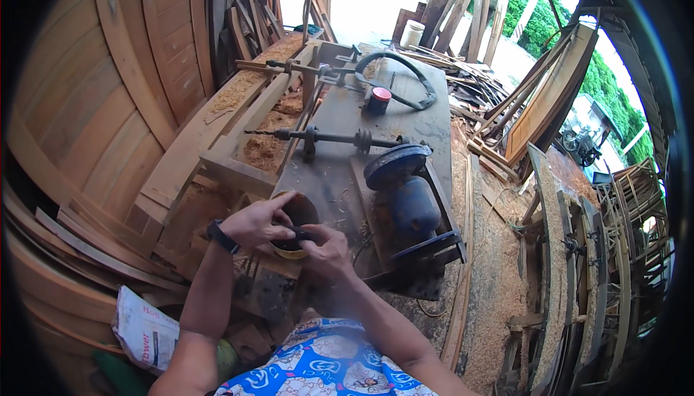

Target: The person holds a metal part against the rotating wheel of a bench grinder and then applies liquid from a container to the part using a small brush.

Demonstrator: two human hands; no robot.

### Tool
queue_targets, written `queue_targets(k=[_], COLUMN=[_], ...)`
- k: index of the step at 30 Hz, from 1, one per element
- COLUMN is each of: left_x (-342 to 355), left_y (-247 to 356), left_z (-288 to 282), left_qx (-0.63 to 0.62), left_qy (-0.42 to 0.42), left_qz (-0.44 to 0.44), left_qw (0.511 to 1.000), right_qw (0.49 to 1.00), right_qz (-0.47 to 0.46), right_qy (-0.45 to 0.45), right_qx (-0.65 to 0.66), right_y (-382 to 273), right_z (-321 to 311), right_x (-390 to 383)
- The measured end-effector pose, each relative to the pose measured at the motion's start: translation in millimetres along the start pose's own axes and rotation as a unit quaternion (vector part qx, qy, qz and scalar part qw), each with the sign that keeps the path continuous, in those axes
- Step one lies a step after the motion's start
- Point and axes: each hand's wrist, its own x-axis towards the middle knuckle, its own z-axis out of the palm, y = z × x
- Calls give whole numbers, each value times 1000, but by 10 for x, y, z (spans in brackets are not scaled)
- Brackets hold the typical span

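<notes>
My left hand (254,222), with a dark band on its wrist, and my right hand (330,249) meet over a round, yellow-rimmed container (292,254) with a dark inside. Between my fingertips is a small dark piece (297,234), pinched from both sides; its exact kind is too small to make out. The container sits at the near left edge of a worn metal-topped bench (325,172). Just beyond my hands, a horizontal shaft with a drill bit (260,132) at its left end runs across the bench. A blue electric motor (413,208) stands to the right.
A black belt loop (432,96) and a red-lidded jar (377,100) lie farther back on the bench. Wooden panels (94,107) lean at the left, beside a sawdust-covered beam (217,114). A white sack (147,327) is at lower left; stacked planks (477,82) and sawdust (499,287) lie right.
</notes>
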Motion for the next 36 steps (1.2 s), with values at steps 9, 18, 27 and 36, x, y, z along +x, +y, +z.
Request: queue_targets(k=[9,18,27,36], left_x=[178,93,-71,-56], left_y=[-587,-659,-578,-687], left_z=[1346,1149,1231,1253], left_qx=[-668,-709,-779,-778], left_qy=[280,228,125,84], left_qz=[54,-2,-35,-6], left_qw=[687,667,613,623], right_qw=[953,973,976,973], right_qz=[108,-188,-149,-196], right_qy=[128,7,-108,-78], right_qx=[252,-130,-113,-93], right_y=[75,-216,-278,-278], right_z=[64,12,-97,-70], right_x=[58,-83,-38,-73])
